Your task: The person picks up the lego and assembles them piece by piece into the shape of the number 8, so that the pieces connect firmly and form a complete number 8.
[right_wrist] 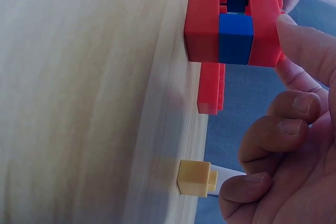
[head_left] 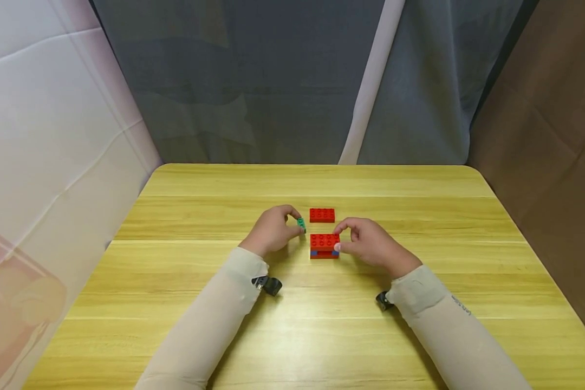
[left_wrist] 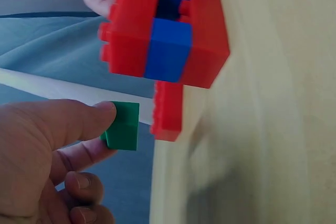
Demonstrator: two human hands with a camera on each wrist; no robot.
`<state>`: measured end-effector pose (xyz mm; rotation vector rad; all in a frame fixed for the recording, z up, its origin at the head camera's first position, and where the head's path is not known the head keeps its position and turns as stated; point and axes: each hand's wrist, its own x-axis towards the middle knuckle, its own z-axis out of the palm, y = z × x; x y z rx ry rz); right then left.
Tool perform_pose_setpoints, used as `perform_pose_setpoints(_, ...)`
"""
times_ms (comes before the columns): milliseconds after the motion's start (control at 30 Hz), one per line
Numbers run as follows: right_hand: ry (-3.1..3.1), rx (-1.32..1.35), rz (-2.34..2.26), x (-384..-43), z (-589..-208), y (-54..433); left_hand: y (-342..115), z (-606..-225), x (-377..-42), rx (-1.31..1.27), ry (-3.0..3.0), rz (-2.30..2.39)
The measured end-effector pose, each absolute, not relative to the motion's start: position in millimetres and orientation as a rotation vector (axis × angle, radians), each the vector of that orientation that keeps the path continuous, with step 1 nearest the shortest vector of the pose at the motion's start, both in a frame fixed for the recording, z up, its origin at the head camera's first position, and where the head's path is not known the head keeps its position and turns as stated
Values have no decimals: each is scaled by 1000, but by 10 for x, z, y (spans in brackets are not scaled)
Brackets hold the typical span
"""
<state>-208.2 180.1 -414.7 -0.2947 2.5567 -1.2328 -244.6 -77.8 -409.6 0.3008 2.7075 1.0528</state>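
Between thumb and index finger, my left hand [head_left: 272, 228] pinches a small green building brick [left_wrist: 126, 127], above the table just left of the other bricks. A brick stack [head_left: 324, 242] stands before me: one red brick below, one red brick on top, and a blue brick [right_wrist: 235, 39] at each end between them, leaving a gap in the middle. My right hand [head_left: 372, 244] holds the stack's top red brick at its right end, thumb in front and index finger behind. Its other fingers are curled in the right wrist view.
A loose red brick [head_left: 322, 215] lies just behind the stack. A small yellow brick [right_wrist: 193, 178] sits on the wooden table [head_left: 224, 187] to the right, hidden behind my right hand in the head view. Grey curtains [head_left: 253, 81] hang past the table's far edge.
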Motion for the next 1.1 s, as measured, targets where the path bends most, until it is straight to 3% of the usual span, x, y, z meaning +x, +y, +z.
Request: perform_pose_setpoints(1100, 2555, -318, -1246, -2090, -4146, 1805, -671, -3946, -2225, 442, 2569, 1189)
